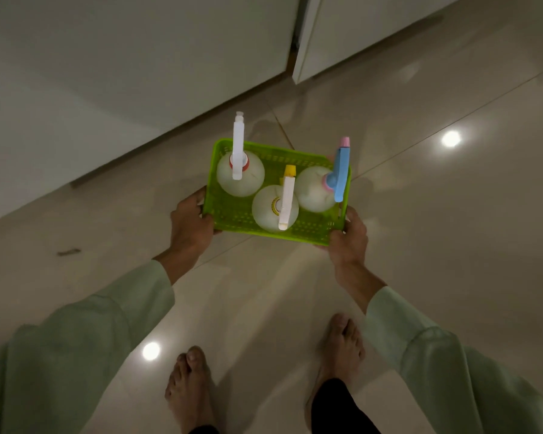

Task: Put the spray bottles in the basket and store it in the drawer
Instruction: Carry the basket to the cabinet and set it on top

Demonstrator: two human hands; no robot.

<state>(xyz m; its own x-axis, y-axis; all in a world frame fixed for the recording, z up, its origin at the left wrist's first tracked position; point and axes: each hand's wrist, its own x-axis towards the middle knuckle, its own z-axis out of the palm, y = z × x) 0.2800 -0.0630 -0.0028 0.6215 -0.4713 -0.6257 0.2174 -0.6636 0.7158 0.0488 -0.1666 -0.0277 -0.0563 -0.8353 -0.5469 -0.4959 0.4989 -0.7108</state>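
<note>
Pale cabinet fronts (132,57) fill the upper left of the frame, their lower edge running diagonally above glossy beige floor tiles (420,214). At centre, the left hand (191,221) has its fingers closed on the left rim of a bright green perforated plastic basket (232,214), held above the floor. Three white round spray bottles stand inside: one with a white nozzle and red collar (240,173), one yellow-tipped (275,208), one with a blue and pink trigger (314,189). The right hand (348,239) grips the lower right corner. Open floor lies all around; bare feet (188,389) stand below.
</note>
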